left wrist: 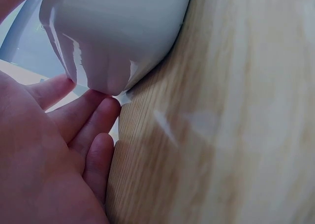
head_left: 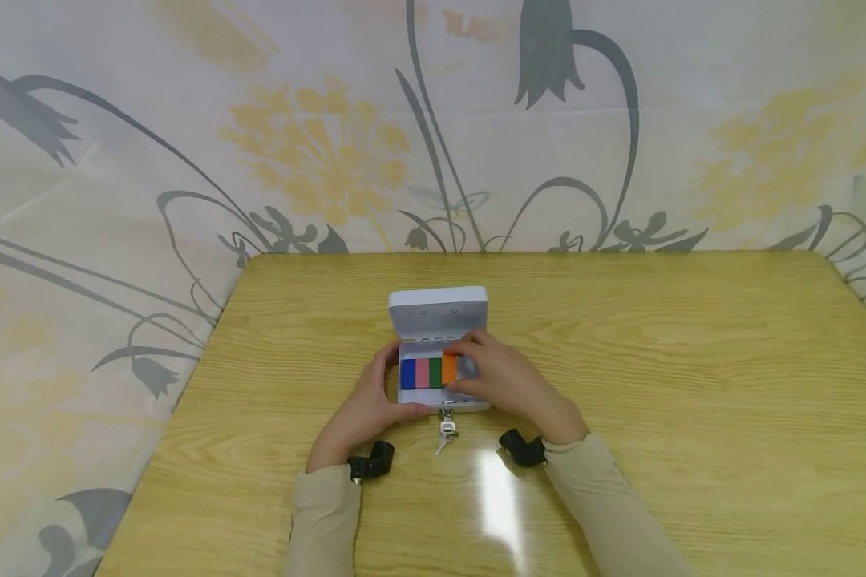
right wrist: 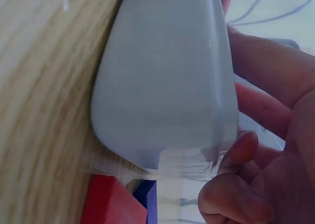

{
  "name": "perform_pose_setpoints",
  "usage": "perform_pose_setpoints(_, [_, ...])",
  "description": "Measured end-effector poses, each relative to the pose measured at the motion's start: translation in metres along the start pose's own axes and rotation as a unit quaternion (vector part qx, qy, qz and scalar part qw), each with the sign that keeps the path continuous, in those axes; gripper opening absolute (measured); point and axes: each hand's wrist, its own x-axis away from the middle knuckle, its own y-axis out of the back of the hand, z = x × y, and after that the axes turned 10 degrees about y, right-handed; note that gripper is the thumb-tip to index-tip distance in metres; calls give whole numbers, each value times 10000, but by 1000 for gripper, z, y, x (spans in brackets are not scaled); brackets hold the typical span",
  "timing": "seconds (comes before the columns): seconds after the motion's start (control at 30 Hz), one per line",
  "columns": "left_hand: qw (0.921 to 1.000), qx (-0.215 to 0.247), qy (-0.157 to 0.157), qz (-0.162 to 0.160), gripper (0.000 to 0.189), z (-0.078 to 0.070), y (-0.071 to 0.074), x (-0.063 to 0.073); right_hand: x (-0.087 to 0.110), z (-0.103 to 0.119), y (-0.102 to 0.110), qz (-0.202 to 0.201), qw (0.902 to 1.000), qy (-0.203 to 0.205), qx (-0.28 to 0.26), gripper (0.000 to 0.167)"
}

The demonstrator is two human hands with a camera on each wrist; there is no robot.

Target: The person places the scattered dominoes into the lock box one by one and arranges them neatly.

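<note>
A small white metal cash box (head_left: 443,397) stands on the table with its lid (head_left: 439,298) raised. Inside, blue (head_left: 408,374), pink (head_left: 422,373) and green (head_left: 435,373) blocks lie side by side. At the right end of this row my right hand (head_left: 508,381) pinches an orange block (head_left: 449,369) between thumb and fingers. My left hand (head_left: 364,409) holds the box's left side, thumb at the front and fingers towards the back. In the left wrist view its fingertips (left wrist: 109,106) touch the box's lower edge. The right hand covers the box's right part.
Keys (head_left: 446,433) hang from the lock at the box's front. Beyond the box in the right wrist view are a red block (right wrist: 113,202) and a blue block (right wrist: 147,199), hidden in the head view. A patterned cloth (head_left: 433,120) rises behind the wooden table (head_left: 693,361).
</note>
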Motion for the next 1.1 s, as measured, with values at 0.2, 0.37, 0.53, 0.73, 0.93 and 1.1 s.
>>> perform_pose_setpoints(0.2, [9998,-53,167,26,104,0,0,1,-2,2,-1,139,9996,-113,195,50])
perform_pose_setpoints(0.37, [9997,-154,170,-27,106,-1,-1,2,-2,2,-7,-14,9970,41,774,49])
perform_pose_setpoints(0.53, [9998,-130,120,-28,105,0,0,1,-4,2,-11,-85,9913,229,1290,48])
perform_pose_setpoints(0.73, [9997,-174,139,-30,104,-1,1,0,-4,3,-15,-194,9863,335,1603,48])
perform_pose_setpoints(0.93, [9996,-185,213,9,105,-2,1,1,-3,5,-15,-215,9854,337,1655,48])
perform_pose_setpoints(1.1, [9997,-135,217,14,105,-2,1,1,-4,5,-16,-182,9824,326,1828,47])
